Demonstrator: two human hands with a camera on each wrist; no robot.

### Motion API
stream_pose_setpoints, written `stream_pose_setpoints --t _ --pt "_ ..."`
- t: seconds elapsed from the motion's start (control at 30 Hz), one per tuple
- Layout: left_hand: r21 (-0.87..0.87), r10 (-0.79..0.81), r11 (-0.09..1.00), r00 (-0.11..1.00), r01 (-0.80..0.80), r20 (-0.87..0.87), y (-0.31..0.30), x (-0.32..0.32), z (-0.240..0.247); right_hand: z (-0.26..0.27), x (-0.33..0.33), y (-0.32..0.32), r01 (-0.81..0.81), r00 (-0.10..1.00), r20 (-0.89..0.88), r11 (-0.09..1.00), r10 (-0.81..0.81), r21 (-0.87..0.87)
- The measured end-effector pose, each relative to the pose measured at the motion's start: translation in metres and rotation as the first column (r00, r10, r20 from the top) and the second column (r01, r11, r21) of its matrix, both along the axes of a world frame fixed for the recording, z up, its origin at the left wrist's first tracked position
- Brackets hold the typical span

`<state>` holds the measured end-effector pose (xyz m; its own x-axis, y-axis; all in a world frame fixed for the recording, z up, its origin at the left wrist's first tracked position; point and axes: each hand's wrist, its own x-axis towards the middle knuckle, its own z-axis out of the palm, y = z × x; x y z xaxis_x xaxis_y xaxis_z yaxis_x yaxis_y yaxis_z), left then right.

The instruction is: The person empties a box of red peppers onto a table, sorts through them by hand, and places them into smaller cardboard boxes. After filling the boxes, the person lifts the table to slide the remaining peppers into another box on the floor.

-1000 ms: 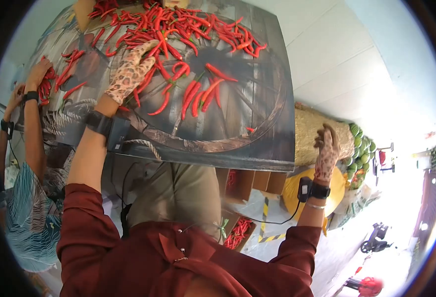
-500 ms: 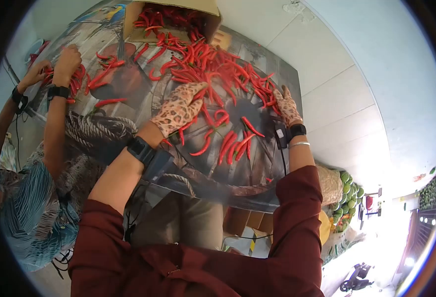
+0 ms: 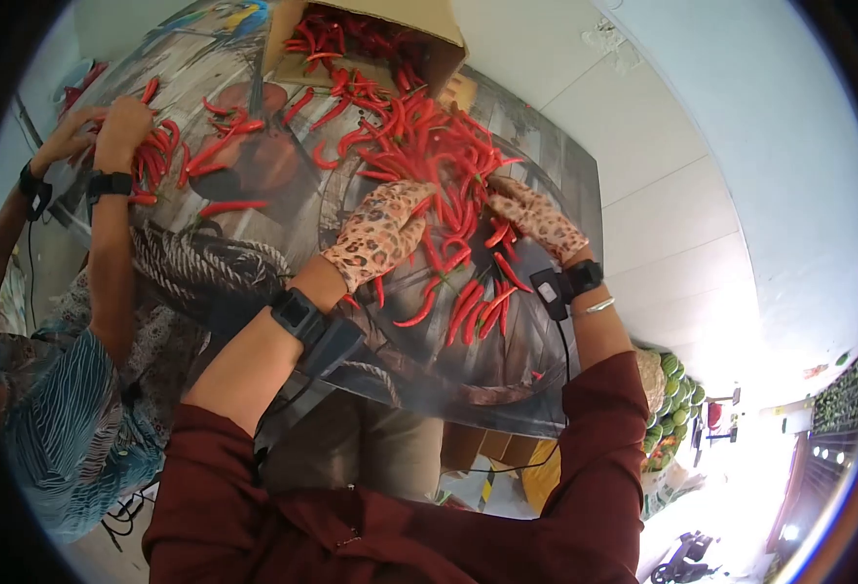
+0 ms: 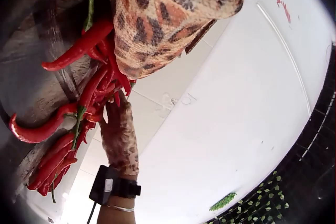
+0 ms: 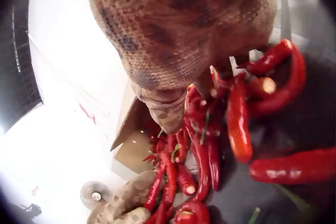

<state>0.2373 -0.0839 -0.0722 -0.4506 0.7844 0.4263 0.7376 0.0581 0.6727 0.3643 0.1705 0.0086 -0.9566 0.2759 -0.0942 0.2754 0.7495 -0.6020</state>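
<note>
Both hands wear leopard-print gloves. In the head view, the left hand (image 3: 380, 234) lies against the near left side of a heap of red chilies (image 3: 419, 136), its fingers extended. Across the heap, the right hand (image 3: 543, 224) reaches in from the right, its fingertips at the chilies' edge. In the left wrist view the right hand (image 4: 121, 140) has fairly straight fingers touching the chilies (image 4: 94, 85). The right wrist view shows chilies (image 5: 199, 150) below the right hand (image 5: 184, 29) and beside the left hand (image 5: 126, 198); some fingertips are hidden.
An open cardboard box (image 3: 439, 54) of chilies lies at the table's far side. A small group of chilies (image 3: 478, 310) sits nearer the front. At left, another person's hands (image 3: 122, 127) handle chilies. A printed cover (image 3: 293, 195) spans the table.
The right hand has come from beyond the table's right edge to the heap, then moved inward, bringing chilies closer to the left hand. The head view has shifted, showing the box.
</note>
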Motion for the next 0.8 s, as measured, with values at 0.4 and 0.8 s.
stream_pose_setpoints --t 0.4,0.8 --pt "-0.074 0.017 0.997 0.999 -0.019 -0.035 0.0 0.001 0.004 -0.007 -0.124 0.022 0.158 0.987 -0.094 0.9 -0.13 0.407" --pt "-0.005 0.031 0.999 0.992 -0.032 -0.121 0.001 0.001 -0.005 -0.007 -0.109 0.005 -0.119 0.983 0.159 0.978 0.092 0.169"
